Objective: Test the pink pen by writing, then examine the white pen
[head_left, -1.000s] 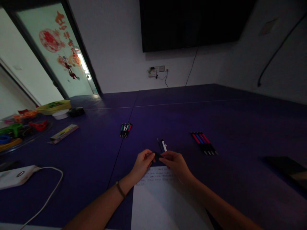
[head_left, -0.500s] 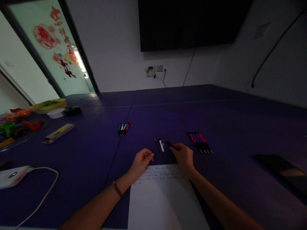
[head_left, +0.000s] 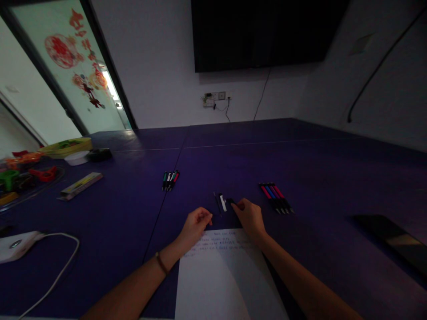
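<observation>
My right hand pinches a small black pen part just right of a white pen barrel. A thin dark refill lies left of that barrel. My left hand rests near the refill's lower end, its fingers curled together; what they hold, if anything, is too small to make out. Under my wrists is a sheet of paper with handwriting along its top. Several pens with pink and blue barrels lie side by side to the right. Another group of pens lies to the left.
On the purple table, a black phone lies at right. At left are a white power bank with a cable, a slim box, a yellow basket, a white lid and colourful toys.
My right hand has moved slightly left with the black part, bringing it closer to the white barrel and down by the table. My left hand has hardly moved.
</observation>
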Demonstrator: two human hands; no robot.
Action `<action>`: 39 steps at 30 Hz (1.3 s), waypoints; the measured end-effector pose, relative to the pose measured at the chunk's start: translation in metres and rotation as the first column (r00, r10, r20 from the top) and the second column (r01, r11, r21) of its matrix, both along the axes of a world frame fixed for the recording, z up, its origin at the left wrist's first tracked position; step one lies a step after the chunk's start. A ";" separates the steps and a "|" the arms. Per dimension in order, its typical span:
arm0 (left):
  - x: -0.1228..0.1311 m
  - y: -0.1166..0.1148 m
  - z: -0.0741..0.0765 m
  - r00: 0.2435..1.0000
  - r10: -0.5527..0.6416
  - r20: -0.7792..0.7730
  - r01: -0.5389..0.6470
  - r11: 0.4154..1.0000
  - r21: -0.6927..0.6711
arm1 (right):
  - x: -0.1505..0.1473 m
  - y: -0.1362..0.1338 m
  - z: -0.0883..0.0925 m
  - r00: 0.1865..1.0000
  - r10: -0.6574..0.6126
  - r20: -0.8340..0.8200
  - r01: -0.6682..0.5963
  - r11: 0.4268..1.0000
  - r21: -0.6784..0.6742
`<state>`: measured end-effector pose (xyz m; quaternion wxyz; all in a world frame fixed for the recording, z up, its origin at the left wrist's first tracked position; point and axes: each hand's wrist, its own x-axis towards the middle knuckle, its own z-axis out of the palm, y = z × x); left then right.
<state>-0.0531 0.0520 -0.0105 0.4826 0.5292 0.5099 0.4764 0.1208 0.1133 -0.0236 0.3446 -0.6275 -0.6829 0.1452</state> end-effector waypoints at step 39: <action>-0.002 0.000 -0.003 0.999 -0.054 -0.002 0.054 0.999 -0.001 | 0.009 0.014 -0.006 0.983 -0.001 -0.185 0.021 0.994 0.104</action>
